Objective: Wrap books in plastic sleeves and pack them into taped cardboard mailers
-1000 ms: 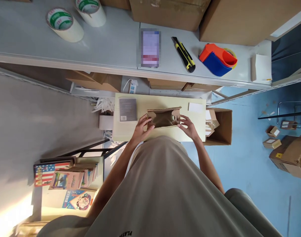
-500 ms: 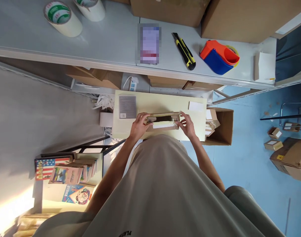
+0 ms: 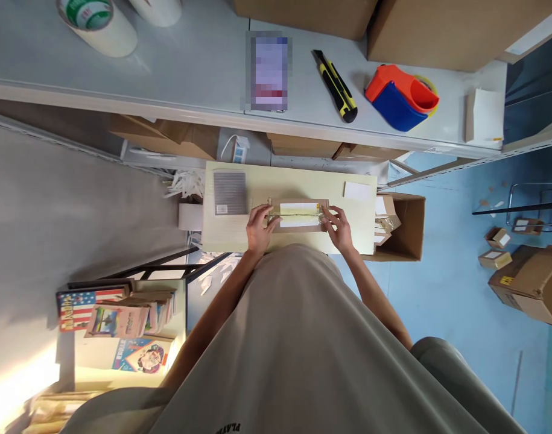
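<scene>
A small cardboard box [image 3: 287, 228] lies on the pale yellow table top [image 3: 225, 235], close to my body. Its two top flaps are folded down and meet along a seam in the middle, with a white label and strips of tape across them. My left hand [image 3: 259, 228] grips the box's left end, fingers bent and thumb at the seam. At the opposite end, my right hand [image 3: 339, 228] holds the corner with its thumb and fingers near the seam. The inside of the box is hidden.
A grey striped packet [image 3: 230, 193] and a white slip [image 3: 357, 190] lie on the table. On the shelf above are a box cutter [image 3: 334, 85], an orange-blue tape dispenser [image 3: 400, 96] and tape rolls [image 3: 104, 30]. An open carton [image 3: 409, 228] holding small boxes stands at right.
The box's flaps, raised around a dark opening before, are now folded down flat over it. Both hands have stayed at the box's ends, and the view has shifted slightly.
</scene>
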`<move>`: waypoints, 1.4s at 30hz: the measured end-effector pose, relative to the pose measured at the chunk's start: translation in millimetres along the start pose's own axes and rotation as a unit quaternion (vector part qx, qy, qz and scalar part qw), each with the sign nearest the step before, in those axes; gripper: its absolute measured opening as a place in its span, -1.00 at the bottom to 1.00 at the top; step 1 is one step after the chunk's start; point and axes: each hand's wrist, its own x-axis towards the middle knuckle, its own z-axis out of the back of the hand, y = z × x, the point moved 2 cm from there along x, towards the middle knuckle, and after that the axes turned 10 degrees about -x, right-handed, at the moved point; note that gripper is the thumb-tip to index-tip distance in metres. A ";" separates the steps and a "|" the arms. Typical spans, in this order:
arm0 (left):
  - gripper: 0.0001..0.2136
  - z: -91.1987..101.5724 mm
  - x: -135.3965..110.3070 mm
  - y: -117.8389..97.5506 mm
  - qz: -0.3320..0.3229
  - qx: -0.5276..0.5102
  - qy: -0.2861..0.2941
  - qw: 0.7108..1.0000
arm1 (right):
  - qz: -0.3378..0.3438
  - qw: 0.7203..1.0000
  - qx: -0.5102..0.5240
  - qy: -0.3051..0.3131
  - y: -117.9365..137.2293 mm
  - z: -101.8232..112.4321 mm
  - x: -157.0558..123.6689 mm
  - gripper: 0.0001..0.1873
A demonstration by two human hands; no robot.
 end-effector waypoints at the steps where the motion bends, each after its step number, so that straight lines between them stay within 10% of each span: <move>1: -0.56 -2.3 0.1 0.4 0.001 -0.002 -0.005 1.000 | 0.001 1.000 -0.011 -0.001 0.7 -1.5 -1.0 -0.24; 29: -0.61 4.2 27.2 -5.6 0.017 0.001 -0.051 0.999 | -0.072 0.991 0.103 -0.044 4.8 -3.1 19.0 -0.33; 35: -0.77 -6.4 62.7 -82.1 -0.171 0.058 -0.059 0.982 | 0.084 0.975 -0.056 -0.196 44.1 85.2 42.6 -0.47; 42: -0.74 -87.9 141.9 -225.2 -0.359 -0.044 -0.013 0.932 | 0.119 0.906 -0.313 -0.257 97.1 216.6 152.0 -0.40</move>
